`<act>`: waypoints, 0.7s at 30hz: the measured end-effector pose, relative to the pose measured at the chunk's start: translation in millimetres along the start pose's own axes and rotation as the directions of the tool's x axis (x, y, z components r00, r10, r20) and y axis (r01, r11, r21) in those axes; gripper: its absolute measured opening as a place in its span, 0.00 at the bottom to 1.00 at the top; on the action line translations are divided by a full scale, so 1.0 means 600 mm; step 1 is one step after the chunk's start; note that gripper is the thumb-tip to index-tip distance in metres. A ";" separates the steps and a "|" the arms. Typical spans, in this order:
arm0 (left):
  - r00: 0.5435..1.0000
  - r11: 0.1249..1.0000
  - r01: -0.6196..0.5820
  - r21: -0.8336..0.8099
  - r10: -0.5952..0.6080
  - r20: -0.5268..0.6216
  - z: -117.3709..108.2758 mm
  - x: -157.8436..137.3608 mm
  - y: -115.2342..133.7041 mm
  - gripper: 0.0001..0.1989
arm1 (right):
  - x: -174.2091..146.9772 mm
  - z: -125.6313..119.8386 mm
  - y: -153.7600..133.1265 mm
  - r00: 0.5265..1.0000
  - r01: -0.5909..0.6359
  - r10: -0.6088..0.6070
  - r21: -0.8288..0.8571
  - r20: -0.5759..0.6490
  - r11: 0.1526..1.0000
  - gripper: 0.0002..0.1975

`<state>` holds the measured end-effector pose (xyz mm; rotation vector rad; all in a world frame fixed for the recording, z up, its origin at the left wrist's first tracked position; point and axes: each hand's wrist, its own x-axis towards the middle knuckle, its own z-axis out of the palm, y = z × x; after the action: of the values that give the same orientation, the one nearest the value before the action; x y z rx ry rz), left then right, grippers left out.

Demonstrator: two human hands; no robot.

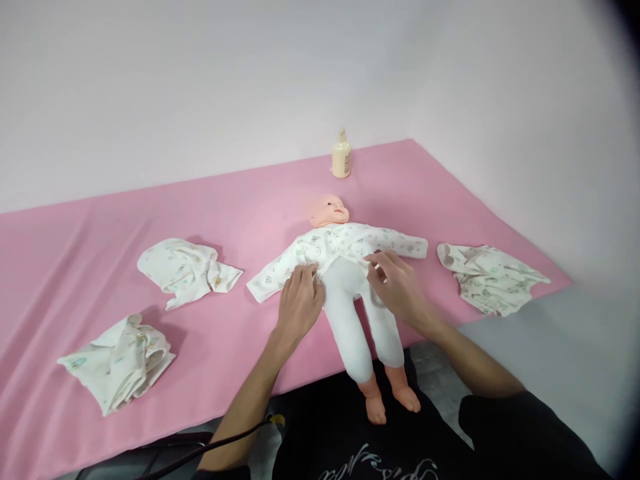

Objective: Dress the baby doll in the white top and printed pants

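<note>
The doll lay on the table, head toward the wall, feet out past the near edge. The bottle stood behind its head, a little to the right. The shirt was on the doll, sleeves spread left and right, above the pants. The left hand was at the shirt's left hem, the right hand at its right. Left of the doll lay the far garment; before that, farther left, the near garment. Beyond the right sleeve, by the table's right corner, lay the third garment.
</note>
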<state>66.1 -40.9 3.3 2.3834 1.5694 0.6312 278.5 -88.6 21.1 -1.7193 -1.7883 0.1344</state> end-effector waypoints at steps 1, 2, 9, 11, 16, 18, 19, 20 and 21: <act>1.000 0.999 0.007 -0.040 -0.006 0.008 -0.001 0.000 -0.001 0.16 | -0.003 -0.007 0.002 1.000 -0.015 0.015 0.040 -0.006 0.999 0.13; 1.000 0.998 0.011 -0.061 -0.011 0.006 -0.001 -0.001 -0.001 0.17 | -0.007 -0.013 0.003 1.000 -0.022 0.022 0.064 0.003 0.998 0.12; 0.995 0.981 -0.038 0.190 0.054 -0.083 0.024 0.001 -0.005 0.20 | -0.062 -0.028 -0.016 0.979 0.114 -0.108 -0.027 0.173 0.993 0.13; 0.994 0.960 -0.058 0.274 0.081 -0.072 0.024 0.004 -0.009 0.22 | -0.070 -0.018 -0.018 0.974 0.156 -0.142 -0.070 0.176 0.985 0.13; 0.986 0.904 -0.131 0.408 0.161 -0.040 0.011 0.011 -0.018 0.22 | -0.067 0.016 -0.024 0.974 0.219 -0.195 -0.267 0.116 0.938 0.17; 0.982 0.891 -0.144 0.430 0.184 -0.053 0.009 0.012 -0.018 0.19 | -0.061 0.028 -0.031 0.976 0.217 -0.201 -0.349 0.082 0.912 0.20; 0.980 0.895 -0.138 0.424 0.186 -0.074 0.009 0.012 -0.017 0.18 | -0.057 0.033 -0.034 0.976 0.218 -0.204 -0.375 0.076 0.901 0.22; 0.978 0.905 -0.125 0.406 0.180 -0.101 0.010 0.013 -0.017 0.16 | -0.054 0.037 -0.037 0.975 0.223 -0.209 -0.391 0.078 0.893 0.23; 0.977 0.919 -0.109 0.378 0.169 -0.130 0.012 0.014 -0.016 0.14 | -0.050 0.040 -0.039 0.972 0.233 -0.216 -0.401 0.090 0.886 0.24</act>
<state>64.5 -29.1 -5.4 2.8038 1.7260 0.6135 244.4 -111.2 2.3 -1.7737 -2.1469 -0.3303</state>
